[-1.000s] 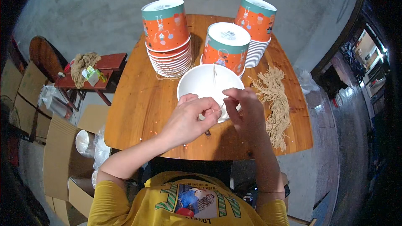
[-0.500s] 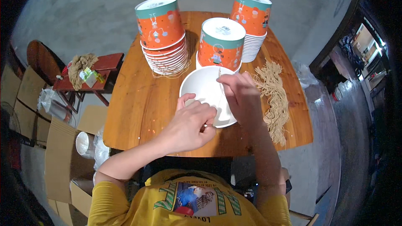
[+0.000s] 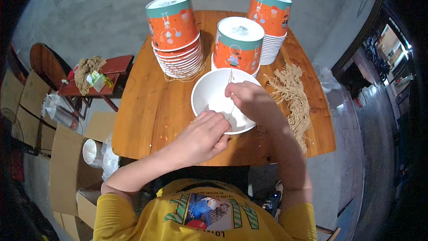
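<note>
A paper bucket [image 3: 206, 90] stands on the table in front of me, its open mouth up and its white inside showing. My left hand [image 3: 203, 137] is closed at its near rim, fingers curled over the edge. Over the bucket's right side reaches my right hand [image 3: 249, 100], finger and thumb pinched on a thin string [image 3: 231, 76]. One part of the string sticks up past the fingertips; another runs down toward my left fingers. Whether those fingers also hold the string is hidden.
Upside-down orange and green paper buckets are stacked at the table's [image 3: 142, 120] back left [image 3: 171, 29], middle [image 3: 238, 47] and back right [image 3: 269, 13]. A bundle of tan strings [image 3: 296, 102] lies on the right. Left of the table are a red bench [image 3: 117, 66] and a cardboard box [image 3: 67, 169].
My left fingers have come down and closed over the near rim. My right hand has shifted slightly left with the string, which now shows stretched between the hands.
</note>
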`<control>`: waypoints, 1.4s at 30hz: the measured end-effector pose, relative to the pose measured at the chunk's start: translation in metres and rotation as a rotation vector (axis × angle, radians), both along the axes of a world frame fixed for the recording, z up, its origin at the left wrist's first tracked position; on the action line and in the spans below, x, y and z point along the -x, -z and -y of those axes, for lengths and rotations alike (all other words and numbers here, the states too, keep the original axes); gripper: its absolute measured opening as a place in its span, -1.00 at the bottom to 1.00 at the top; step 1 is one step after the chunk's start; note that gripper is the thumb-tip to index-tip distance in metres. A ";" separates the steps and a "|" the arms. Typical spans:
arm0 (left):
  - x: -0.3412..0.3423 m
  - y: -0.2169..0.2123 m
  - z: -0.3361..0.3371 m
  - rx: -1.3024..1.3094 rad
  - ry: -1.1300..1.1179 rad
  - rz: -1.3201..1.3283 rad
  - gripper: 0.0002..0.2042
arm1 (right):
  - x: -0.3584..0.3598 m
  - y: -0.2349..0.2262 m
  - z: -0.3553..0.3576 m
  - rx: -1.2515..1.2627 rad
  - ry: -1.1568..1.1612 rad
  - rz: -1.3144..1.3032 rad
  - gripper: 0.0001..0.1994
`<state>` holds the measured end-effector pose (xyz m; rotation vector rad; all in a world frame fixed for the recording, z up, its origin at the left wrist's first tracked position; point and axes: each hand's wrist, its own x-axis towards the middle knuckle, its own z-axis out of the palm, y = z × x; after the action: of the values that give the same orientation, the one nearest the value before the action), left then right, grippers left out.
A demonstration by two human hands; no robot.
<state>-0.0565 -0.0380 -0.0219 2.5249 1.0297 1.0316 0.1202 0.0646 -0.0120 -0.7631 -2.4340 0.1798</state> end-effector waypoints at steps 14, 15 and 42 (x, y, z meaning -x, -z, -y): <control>0.027 -0.018 -0.009 0.038 0.025 0.017 -0.85 | -0.015 -0.021 -0.004 0.098 0.040 -0.238 -0.89; 0.033 -0.021 -0.012 0.060 0.041 0.079 -0.83 | -0.027 -0.018 -0.003 0.218 0.073 -0.233 -0.89; 0.228 0.017 -0.021 0.781 -0.157 1.542 -0.71 | 0.172 -0.027 -0.139 1.242 -0.145 -1.284 -0.76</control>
<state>-0.2844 -0.0170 -0.0387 0.5955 0.7724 1.6298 -0.0516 0.2036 0.0148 -0.5708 -0.9302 1.7026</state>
